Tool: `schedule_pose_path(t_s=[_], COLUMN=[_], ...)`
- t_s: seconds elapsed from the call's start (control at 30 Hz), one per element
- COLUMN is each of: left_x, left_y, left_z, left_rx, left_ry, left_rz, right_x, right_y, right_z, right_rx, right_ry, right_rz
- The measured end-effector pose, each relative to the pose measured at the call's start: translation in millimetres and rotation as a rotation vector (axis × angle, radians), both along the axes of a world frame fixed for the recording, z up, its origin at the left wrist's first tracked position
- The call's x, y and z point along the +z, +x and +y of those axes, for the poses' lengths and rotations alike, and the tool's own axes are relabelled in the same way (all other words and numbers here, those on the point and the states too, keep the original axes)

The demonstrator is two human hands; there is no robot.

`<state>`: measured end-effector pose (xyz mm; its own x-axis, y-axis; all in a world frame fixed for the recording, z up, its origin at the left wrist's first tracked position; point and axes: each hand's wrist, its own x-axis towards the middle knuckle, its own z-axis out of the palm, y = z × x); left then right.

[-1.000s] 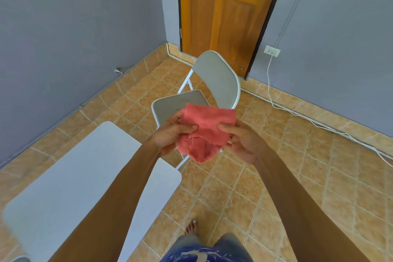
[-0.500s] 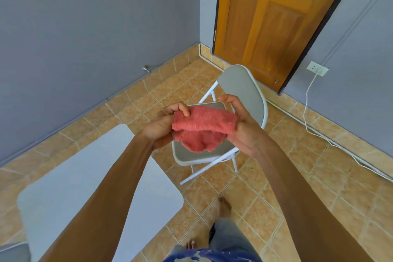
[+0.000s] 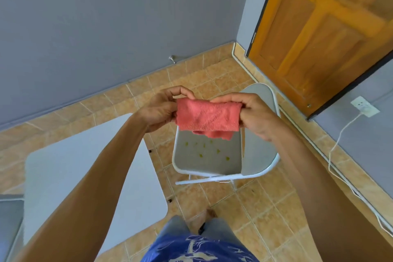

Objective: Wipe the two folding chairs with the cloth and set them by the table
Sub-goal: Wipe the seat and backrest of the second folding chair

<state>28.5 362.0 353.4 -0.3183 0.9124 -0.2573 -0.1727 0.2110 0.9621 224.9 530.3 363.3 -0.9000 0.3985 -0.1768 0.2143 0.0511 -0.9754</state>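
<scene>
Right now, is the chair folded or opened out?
Opened out: the chair stands on its legs, seat flat, backrest up, below the cloth that the left hand and right hand hold.

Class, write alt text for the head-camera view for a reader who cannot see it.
The left hand and right hand hold a pink cloth between them above a grey folding chair whose seat has yellowish spots. A white table stands left, a wooden door behind.

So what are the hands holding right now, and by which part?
A coral-red terry cloth. The left hand pinches its left end and the right hand its right end, holding it above the seat of the grey metal folding chair.
</scene>
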Motion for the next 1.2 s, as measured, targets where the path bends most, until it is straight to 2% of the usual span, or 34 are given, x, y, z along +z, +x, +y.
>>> schedule_pose_path(t_s=[0.13,0.23,0.33,0.4,0.47,0.53,0.63,0.77,0.9,1.1,1.17,1.2], left_x=[-9.1,-13.9,-22.7,-27.5,-36.1,-52.7,-83.0,-140.3,-226.8,-364.5,-406.3,-422.6], left_y=[-12.4,-18.3,-28.0,-31.1,-34.6,-39.7,-42.0,-38.3,-42.6,-60.1,-65.5,-66.3], left_z=[-5.6,-8.5,-10.4,-11.6,-12.1,-13.1,-10.7,-2.9,-4.8,2.8,5.2,7.0], left_rx=[0.039,0.051,0.073,0.057,0.018,-0.025,-0.090,-0.092,0.044,0.340,0.431,0.428], left_ry=[0.016,0.024,-0.014,-0.052,-0.118,-0.214,-0.320,-0.385,-0.520,-0.521,-0.528,-0.558], left_rz=[-0.152,-0.297,-0.415,-0.446,-0.322,-0.136,0.017,0.099,0.078,0.034,0.105,0.226], right_x=[6.9,10.3,4.3,-2.9,-14.1,-31.7,-73.6,-145.9,-232.9,-376.0,-416.2,-434.0], right_y=[-15.8,-25.4,-30.5,-32.1,-33.3,-36.7,-47.1,-59.5,-69.7,-92.8,-102.5,-107.3], right_z=[13.7,16.8,18.4,16.6,11.4,0.5,-19.1,-47.8,-64.4,-71.4,-71.7,-71.7], right_rx=[0.101,0.186,0.281,0.325,0.321,0.221,0.021,-0.018,-0.046,-0.117,-0.152,-0.162], right_ry=[0.088,0.118,0.084,-0.022,-0.153,-0.184,0.038,0.161,0.146,0.097,0.199,0.250], right_rz=[0.025,-0.028,-0.133,-0.188,-0.229,-0.295,-0.422,-0.516,-0.573,-0.474,-0.427,-0.406])
